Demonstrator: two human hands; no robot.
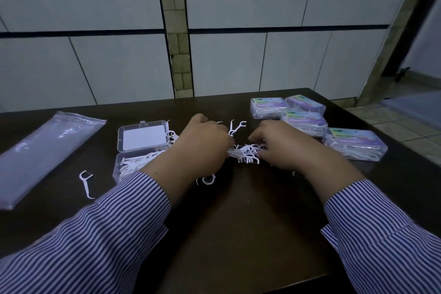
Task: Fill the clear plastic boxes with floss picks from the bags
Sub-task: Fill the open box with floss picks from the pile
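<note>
Head view: the left hand (205,141) and right hand (284,143) pinch a bundle of floss picks (245,153) between them, low over the surface (238,222). The loose bundle could spill when lifted, since only fingertips hold it. The open box (140,150) lies just left of the left hand.

Clear glossy plastic boxes (355,146), seemingly wooden table (238,222).

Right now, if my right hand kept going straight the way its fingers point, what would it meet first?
The right hand points left, so it would meet the bunch of white plastic floss picks first, then probably the left hand.
</note>
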